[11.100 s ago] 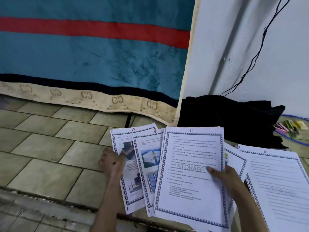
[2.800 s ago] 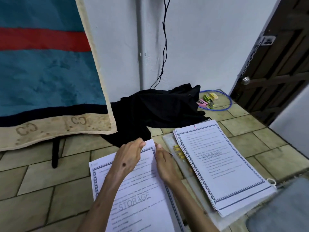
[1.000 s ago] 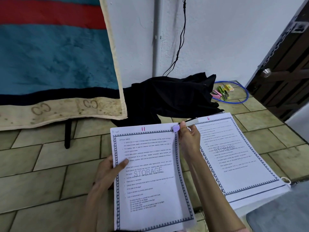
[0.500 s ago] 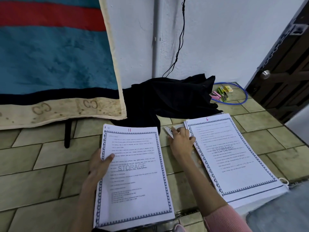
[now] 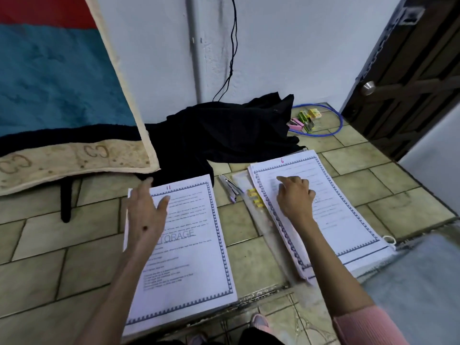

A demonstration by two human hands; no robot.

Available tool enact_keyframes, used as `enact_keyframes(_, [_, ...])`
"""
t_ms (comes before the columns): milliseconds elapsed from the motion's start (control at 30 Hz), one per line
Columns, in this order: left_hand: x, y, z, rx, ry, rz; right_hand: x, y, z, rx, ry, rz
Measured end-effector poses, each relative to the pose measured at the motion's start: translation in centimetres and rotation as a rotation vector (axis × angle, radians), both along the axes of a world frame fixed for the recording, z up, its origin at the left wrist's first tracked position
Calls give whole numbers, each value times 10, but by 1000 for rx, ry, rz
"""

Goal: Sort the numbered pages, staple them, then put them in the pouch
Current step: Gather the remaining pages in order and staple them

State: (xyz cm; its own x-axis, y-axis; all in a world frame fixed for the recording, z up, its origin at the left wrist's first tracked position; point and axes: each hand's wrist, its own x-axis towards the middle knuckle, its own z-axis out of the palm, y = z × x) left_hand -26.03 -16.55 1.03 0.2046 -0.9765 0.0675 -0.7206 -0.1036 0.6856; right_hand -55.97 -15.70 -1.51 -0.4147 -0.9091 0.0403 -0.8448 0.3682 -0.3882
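Resting flat on the tiled floor, the white bordered stack topped by page 11 [image 5: 189, 245] lies under your left hand [image 5: 146, 215], whose fingers are spread and straight, gripping nothing. Your right hand [image 5: 295, 197] points a finger onto the white stack topped by page 6 [image 5: 323, 210], other fingers loosely curled, holding nothing. Between the stacks lies the small silver stapler [image 5: 230, 188], beside the clear plastic pouch [image 5: 261, 220] under the right stack.

A home: tiled floor [image 5: 49, 245], hung blanket [image 5: 57, 78], wooden door [image 5: 408, 78].
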Motion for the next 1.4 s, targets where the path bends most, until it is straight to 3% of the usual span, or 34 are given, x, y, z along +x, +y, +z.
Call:
enact_keyframes(67, [-54, -6, 20, 60, 122, -235, -32, 14, -4, 66, 47, -14])
enact_keyframes(200, [-148, -44, 12, 229, 89, -506, -58, 37, -23, 132, 40, 45])
enact_keyframes(467, [-212, -92, -21, 102, -234, -370, -59, 45, -41, 79, 5, 58])
enact_keyframes(733, [-222, -89, -33, -177, -360, -298, -77, 30, -28, 19, -143, 11])
enact_keyframes(900, [-223, -83, -34, -244, -245, -261, -120, -25, -6, -89, -302, -120])
enact_keyframes(1067, [-217, -72, -38, -410, -126, -262, -152, -55, -6, -44, -425, -27])
enact_keyframes(1200, [-213, -71, -41, -419, 13, -302, -156, -58, -6, -315, -564, -55])
enact_keyframes(1300, [-217, -68, -37, -233, 276, -209, -155, -53, 6, -559, -962, -6])
enact_keyframes(1400, [-222, -56, -31, -110, 594, -110, -162, -56, 12, -611, -1074, 38])
